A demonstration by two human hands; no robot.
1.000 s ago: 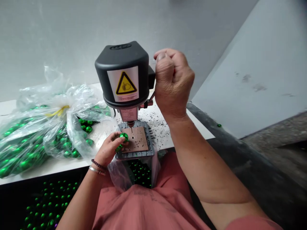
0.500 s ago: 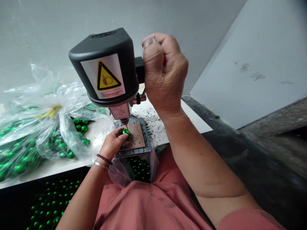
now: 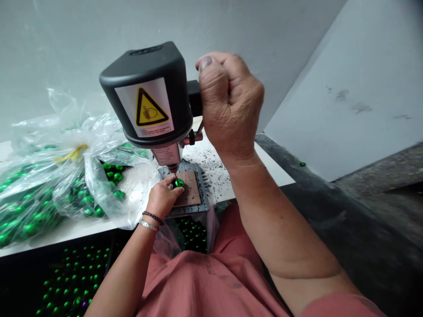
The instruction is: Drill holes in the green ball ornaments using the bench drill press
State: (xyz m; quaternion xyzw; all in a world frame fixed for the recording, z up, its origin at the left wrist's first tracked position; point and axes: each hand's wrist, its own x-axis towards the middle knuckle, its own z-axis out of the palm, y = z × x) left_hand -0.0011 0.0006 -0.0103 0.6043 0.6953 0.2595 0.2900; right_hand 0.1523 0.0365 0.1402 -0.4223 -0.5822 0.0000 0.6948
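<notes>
A shiny green ball (image 3: 179, 183) is pinched between the thumb and fingers of my left hand (image 3: 164, 196), just above a brown board (image 3: 188, 191) on the base of a small drill press (image 3: 145, 92). Right above the ball is the thin drill bit (image 3: 176, 175); whether its tip has entered the ball I cannot tell. My right hand (image 3: 231, 101) is closed in a fist round the press's lever handle, whose red part barely shows between the fingers. A yellow warning sticker marks the black motor housing.
Knotted clear plastic bags (image 3: 79, 176) of green balls lie on the white table (image 3: 274, 169) to the left. Dark shavings (image 3: 211, 169) litter the tabletop by the press. More green balls (image 3: 74, 277) fill dark containers below. One ball (image 3: 302, 164) lies apart at the right.
My left hand has shifted the green ball slightly right, under the bit. My right hand stays on the lever, and the whole view has moved a little.
</notes>
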